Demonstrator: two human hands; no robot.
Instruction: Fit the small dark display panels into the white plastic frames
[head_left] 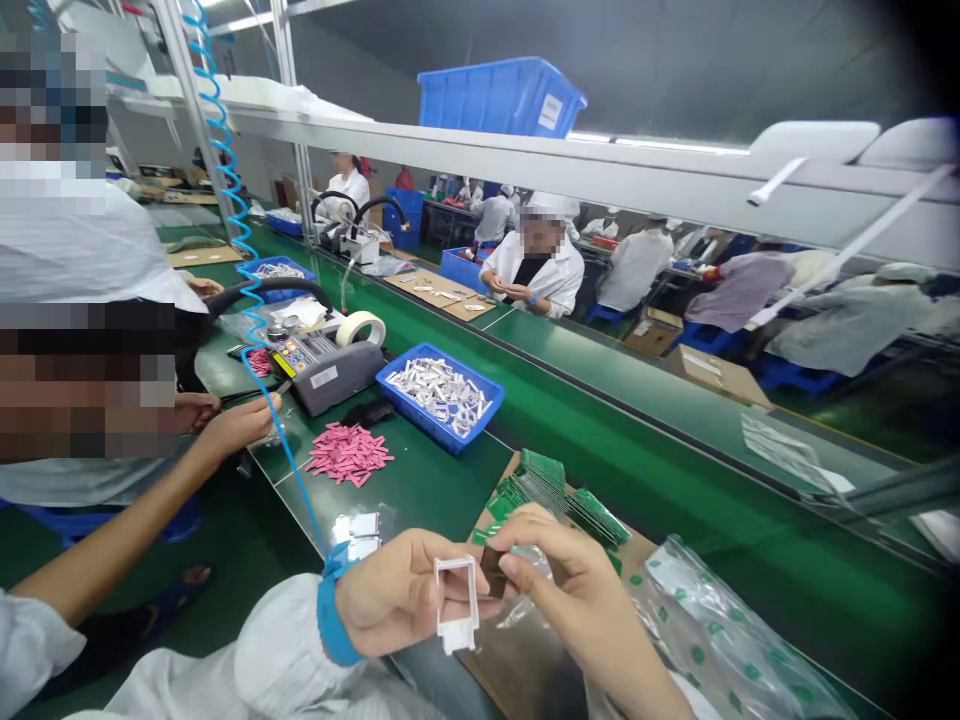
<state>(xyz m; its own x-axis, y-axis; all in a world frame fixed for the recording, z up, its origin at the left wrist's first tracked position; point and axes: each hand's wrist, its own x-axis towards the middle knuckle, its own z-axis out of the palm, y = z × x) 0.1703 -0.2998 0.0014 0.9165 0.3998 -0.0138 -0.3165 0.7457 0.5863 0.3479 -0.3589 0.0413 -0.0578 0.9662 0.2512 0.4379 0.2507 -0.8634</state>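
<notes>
My left hand (pixel 397 590), with a blue strap (pixel 335 610) round its wrist, grips a small white plastic frame (pixel 457 605) with a rectangular opening. Close beside it, my right hand (pixel 562 570) pinches a thin dark rectangular piece (pixel 493 572) between thumb and fingers. Part of that piece is covered by my fingers, and its kind is unclear. Clear plastic film (pixel 529 590) shows under the right hand. Just beyond my hands, green circuit boards (pixel 536 480) stand in rows on brown cardboard (pixel 517 665).
A blue tray (pixel 486 412) holds many white frames. Pink strips (pixel 349 453) lie heaped beside it. Behind are a grey device (pixel 322 365) and a tape roll (pixel 361 328). Green-dotted plastic bags (pixel 720 630) lie right. A coiled blue hose (pixel 225 150) hangs left, near a co-worker's hand (pixel 240 425).
</notes>
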